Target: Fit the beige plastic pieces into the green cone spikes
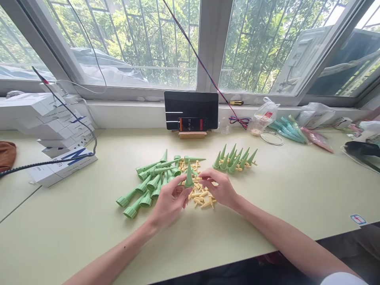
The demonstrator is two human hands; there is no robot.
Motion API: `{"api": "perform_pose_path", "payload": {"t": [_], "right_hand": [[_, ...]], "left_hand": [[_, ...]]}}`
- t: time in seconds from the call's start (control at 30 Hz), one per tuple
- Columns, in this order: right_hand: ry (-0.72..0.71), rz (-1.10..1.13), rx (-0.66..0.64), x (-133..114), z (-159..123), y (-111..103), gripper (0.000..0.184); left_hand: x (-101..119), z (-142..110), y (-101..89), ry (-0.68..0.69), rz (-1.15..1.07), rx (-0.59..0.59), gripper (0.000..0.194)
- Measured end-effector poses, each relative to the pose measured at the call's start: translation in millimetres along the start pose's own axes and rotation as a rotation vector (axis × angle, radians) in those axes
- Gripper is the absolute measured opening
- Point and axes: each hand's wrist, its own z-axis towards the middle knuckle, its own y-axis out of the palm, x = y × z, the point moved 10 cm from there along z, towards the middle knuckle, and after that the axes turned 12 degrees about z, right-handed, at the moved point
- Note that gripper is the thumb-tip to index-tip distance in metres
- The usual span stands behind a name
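My left hand (pixel 173 198) grips a green plastic cone spike (pixel 189 176) by its wide base, with the point upward. Just right of the spike, my right hand (pixel 218 188) is pinched on a small yellow plastic fitting (pixel 200 178), partly hidden by the fingertips. Under and between both hands lies a heap of loose yellow fittings (pixel 203 200). To the left are several green spikes (pixel 152 182) in a pile, mostly on their sides. Beyond my right hand, several green spikes (pixel 233 161) stand upright in a group, some with yellow fittings at their bases.
A dark tablet (pixel 190 105) leans by the window, with a phone (pixel 192 124) showing a timer on a cardboard stand (pixel 192 135). White boxes (pixel 59 130) are stacked at the left, crossed by a black cable (pixel 94 142). Plastic bags (pixel 264 116) lie at the back right.
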Motion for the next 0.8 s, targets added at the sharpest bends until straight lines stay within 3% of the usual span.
{"api": "perform_pose_path", "payload": {"t": [0.27, 0.8], "right_hand": [[0.027, -0.019, -0.022, 2, 0, 2, 0.009], [0.046, -0.101, -0.04, 3, 1, 2, 0.026]], "left_hand": [[5, -2, -1.4, 0.036, 0.02, 0.02, 0.034], [16, -1, -1.9, 0.1, 0.056, 0.034, 0.025]]}}
